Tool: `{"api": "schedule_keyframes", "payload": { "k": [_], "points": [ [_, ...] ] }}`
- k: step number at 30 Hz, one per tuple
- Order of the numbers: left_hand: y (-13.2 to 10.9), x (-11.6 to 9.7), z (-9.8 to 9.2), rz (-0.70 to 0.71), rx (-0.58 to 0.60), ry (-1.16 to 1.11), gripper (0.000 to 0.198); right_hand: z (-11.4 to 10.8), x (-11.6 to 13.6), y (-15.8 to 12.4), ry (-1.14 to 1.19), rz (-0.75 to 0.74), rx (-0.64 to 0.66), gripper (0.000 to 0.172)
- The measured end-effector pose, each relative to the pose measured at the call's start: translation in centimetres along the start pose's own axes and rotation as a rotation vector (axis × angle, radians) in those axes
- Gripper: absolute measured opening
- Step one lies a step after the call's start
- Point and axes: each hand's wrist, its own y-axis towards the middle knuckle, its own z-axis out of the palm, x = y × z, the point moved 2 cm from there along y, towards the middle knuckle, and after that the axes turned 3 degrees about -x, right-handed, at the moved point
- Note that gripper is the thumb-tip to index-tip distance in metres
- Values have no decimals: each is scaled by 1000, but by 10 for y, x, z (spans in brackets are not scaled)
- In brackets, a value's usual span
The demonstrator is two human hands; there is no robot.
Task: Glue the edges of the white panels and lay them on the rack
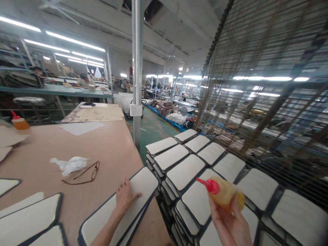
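Note:
My left hand (125, 197) rests on a long cream panel with a dark edge (143, 182) at the table's front right, its thumb and fingers spread. Another such panel lies partly beneath it. Held in my right hand (229, 218) is a squeeze bottle (225, 193) of yellowish contents with a red nozzle pointing left. The bottle is above rows of stacked cream panels (188, 171). More dark-edged panels (33, 217) lie at the lower left of the table.
The brown table (107, 143) carries glasses (93, 174), crumpled white material (70, 165) and a second red-tipped bottle (20, 122). Beyond its right edge stands a metal post (137, 68). A wire rack (256, 85) rises at the right. People are at far tables.

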Motion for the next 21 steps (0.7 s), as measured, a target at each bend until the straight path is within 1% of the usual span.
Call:
{"api": "schedule_keyframes", "payload": {
  "k": [2,3,5,7,8,10,12,15,18,21],
  "points": [
    [2,0,-7,47,-47,-68,67,1,1,3,-18,-44,39,32],
    [4,-1,-13,58,-44,-137,58,1,2,5,-31,-68,66,32],
    [8,-5,-29,70,9,-313,45,1,5,10,-61,-126,133,32],
    [12,-16,-52,129,109,-469,41,3,10,13,-90,-181,202,31],
    [13,-24,-66,184,157,-513,39,5,14,14,-103,-205,242,32],
    [14,-43,-97,342,251,-550,36,11,24,11,-121,-265,312,36],
    [13,-65,-130,492,301,-560,36,18,36,6,-140,-342,370,39],
    [12,-99,-174,753,393,-540,37,28,59,-3,-167,-452,451,40],
    [11,-130,-209,973,471,-565,32,32,82,-13,-188,-492,529,40],
    [6,-158,-234,1104,574,-577,28,30,101,-22,-252,-502,597,40]
  ]
}}
